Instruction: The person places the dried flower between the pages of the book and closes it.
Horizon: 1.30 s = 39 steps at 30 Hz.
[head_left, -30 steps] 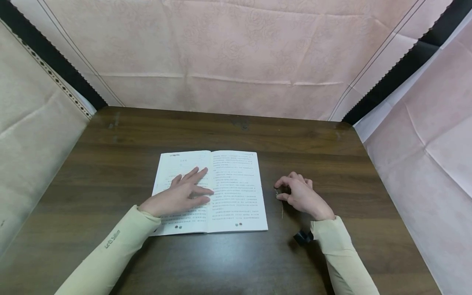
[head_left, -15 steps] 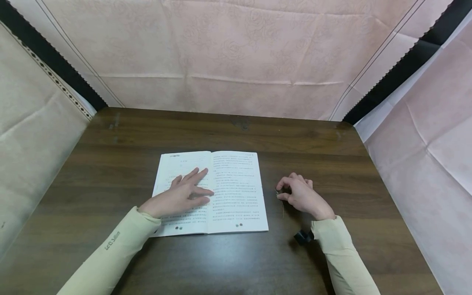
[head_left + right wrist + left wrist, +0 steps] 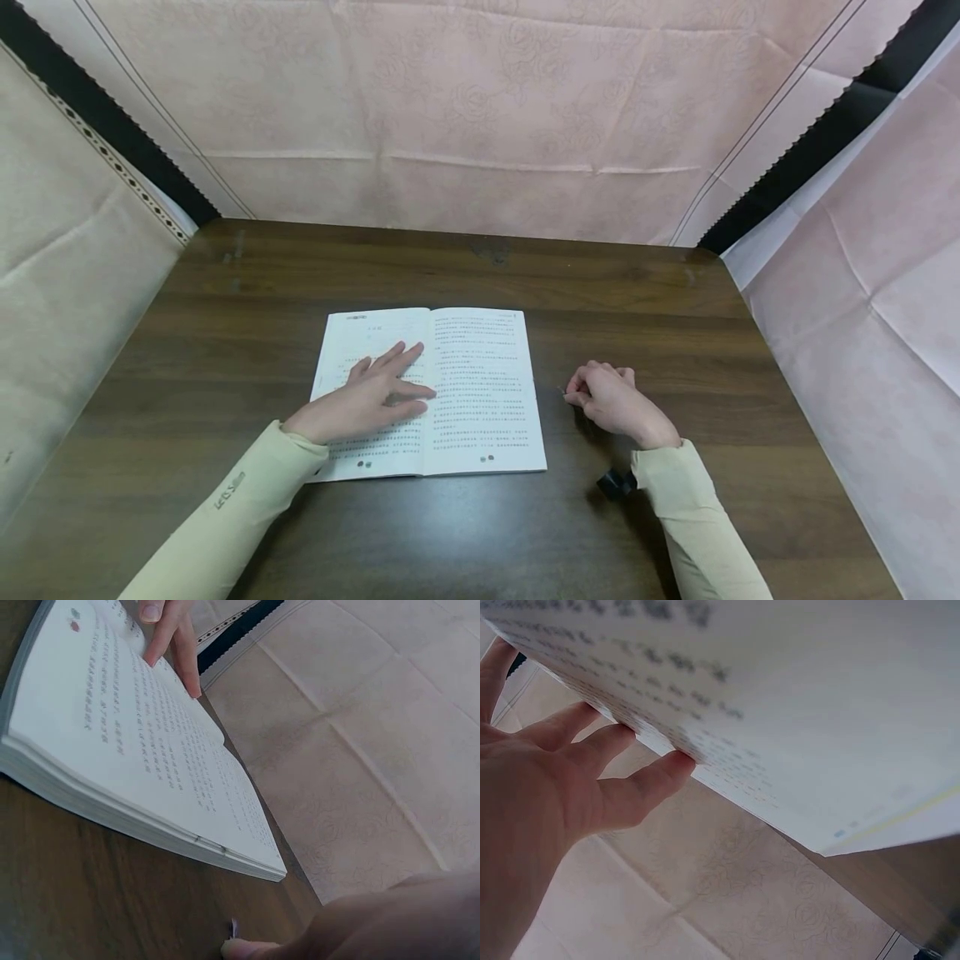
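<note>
An open book with printed pages lies on the wooden table. My left hand rests with spread, straight fingers on its left page; the left wrist view shows the fingertips touching the paper. To the right of the book, apart from it, my right hand is low over the table, thumb and forefinger together. They pinch a small, thin, greyish thing, whose narrow tip sticks out past the fingers in the right wrist view. The rest of it is hidden by the fingers, so its kind is unclear.
The brown wooden table spreads around the book on all sides. Pale patterned cloth hangs behind the table and along both sides. A small black device sits at the right wrist.
My right thumb and forefinger have drawn closer together, and the fingers have dipped slightly. A thin thread that hung below them earlier is no longer visible. The left hand and book stay put.
</note>
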Motion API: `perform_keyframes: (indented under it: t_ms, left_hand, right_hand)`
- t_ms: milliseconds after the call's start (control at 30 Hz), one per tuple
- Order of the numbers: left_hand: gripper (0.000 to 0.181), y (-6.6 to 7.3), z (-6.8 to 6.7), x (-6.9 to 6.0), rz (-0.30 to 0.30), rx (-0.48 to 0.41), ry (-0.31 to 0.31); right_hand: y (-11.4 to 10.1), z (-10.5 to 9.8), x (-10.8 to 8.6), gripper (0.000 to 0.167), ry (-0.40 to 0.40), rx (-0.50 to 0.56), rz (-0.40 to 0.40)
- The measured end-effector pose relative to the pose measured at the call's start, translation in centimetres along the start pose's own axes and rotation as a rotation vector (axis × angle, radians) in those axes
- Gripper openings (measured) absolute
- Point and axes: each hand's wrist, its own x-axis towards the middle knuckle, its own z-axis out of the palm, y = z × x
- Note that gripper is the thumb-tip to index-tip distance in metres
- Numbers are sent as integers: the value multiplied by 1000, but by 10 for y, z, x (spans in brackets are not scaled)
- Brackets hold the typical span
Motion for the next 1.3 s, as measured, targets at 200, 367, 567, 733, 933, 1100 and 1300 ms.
perform_keyframes:
  t_ms: [200, 367, 567, 733, 933, 1100, 1300]
  left_hand:
    - [36, 0, 0, 0, 0, 4, 1]
    - [35, 0, 1, 0, 2, 1, 8]
    - [35, 0, 0, -1, 3, -4, 11]
    - [35, 0, 0, 0, -3, -5, 14]
    - [34, 0, 1, 1, -6, 5, 10]
    - [34, 0, 2, 0, -11, 7, 11]
    - [35, 0, 2, -1, -13, 8, 5]
  right_hand:
    - [0, 1, -1, 6, 37, 18, -16]
    - [-1, 3, 0, 13, 87, 29, -24]
    - [-4, 4, 4, 10, 57, 11, -1]
    - [-7, 4, 5, 12, 40, -65, -18]
    - [-9, 4, 3, 11, 45, -65, -13]
    - [-10, 4, 3, 11, 95, -7, -22]
    - [-15, 4, 5, 12, 166, 75, -64]
